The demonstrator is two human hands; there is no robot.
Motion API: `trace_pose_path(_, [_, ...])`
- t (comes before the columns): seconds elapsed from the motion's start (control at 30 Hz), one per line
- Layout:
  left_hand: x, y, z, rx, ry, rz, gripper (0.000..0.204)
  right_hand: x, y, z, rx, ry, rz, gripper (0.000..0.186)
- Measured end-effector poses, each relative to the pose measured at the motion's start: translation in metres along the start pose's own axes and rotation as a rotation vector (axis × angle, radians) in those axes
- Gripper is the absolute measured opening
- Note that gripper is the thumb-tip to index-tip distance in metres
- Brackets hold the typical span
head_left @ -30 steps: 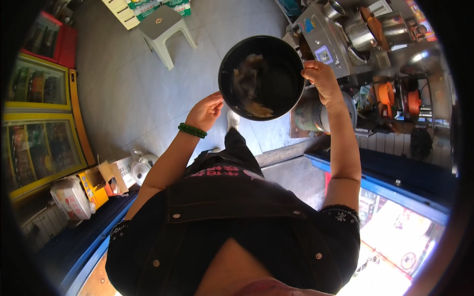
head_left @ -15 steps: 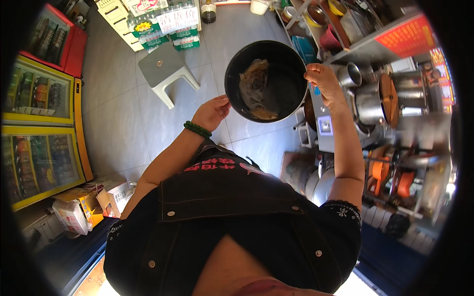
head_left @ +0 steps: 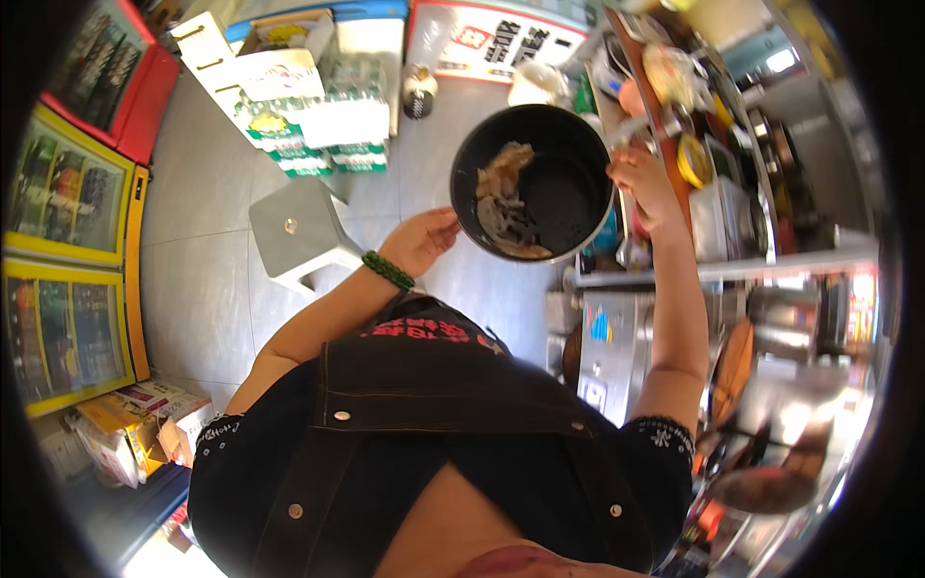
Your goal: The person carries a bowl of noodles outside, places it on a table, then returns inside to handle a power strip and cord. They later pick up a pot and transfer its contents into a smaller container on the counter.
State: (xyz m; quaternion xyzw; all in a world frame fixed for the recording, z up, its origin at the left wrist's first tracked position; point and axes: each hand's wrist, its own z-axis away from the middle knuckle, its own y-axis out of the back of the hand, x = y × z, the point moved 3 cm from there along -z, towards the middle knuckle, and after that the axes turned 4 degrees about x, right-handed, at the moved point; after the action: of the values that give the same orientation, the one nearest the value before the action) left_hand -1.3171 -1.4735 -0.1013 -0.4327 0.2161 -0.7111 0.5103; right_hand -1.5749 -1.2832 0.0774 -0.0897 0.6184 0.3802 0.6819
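Note:
A round, deep black pot (head_left: 578, 207) hangs in front of me above the floor, its mouth turned up toward me. Tan and greyish limp pieces (head_left: 506, 197) lie along the left side of its inside; their kind I cannot make out. My left hand (head_left: 424, 241), with a green braided bracelet (head_left: 388, 271) on the wrist, is closed at the pot's left edge. On the opposite side my right hand (head_left: 646, 188) grips the pot at the rim. Any handles are hidden by my fingers.
A grey stool (head_left: 294, 226) stands on the tiled floor (head_left: 198, 289) at left, below stacked bottle packs (head_left: 332, 120). Yellow-framed drink fridges (head_left: 72, 318) line the left side. Cluttered shelves (head_left: 665, 125) and a metal counter (head_left: 617, 332) run along the right, close to my right arm.
My view has moved forward across the room, so the stool, bottle packs and shelves sit lower in it. Both hands still hold the pot, which appears slightly further right and lower.

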Motion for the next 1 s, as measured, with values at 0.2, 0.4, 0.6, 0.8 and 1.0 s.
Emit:
trace_pose_path(0.2, [0.095, -0.045, -0.081, 0.024, -0.137, 0.05, 0.018, -0.057, 0.016, -0.145, -0.101, 0.052, -0.087, 0.016])
trace_pose_path(0.4, [0.196, -0.07, -0.157, 0.035, -0.313, 0.132, 0.019, -0.119, 0.002, -0.31, -0.311, 0.114, -0.112, 0.01])
trace_pose_path(0.6, [0.316, -0.108, -0.198, 0.093, -0.633, 0.161, 0.013, -0.233, -0.031, -0.459, -0.526, 0.346, -0.019, 0.016])
trace_pose_path(0.8, [0.446, -0.123, -0.221, 0.178, -0.876, 0.163, 0.013, -0.347, -0.105, -0.584, -0.69, 0.514, 0.037, 0.007])
trace_pose_path(1.0, [0.56, -0.105, -0.266, 0.228, -0.976, 0.097, 0.013, -0.424, -0.189, -0.7, -0.758, 0.622, 0.212, 0.006])
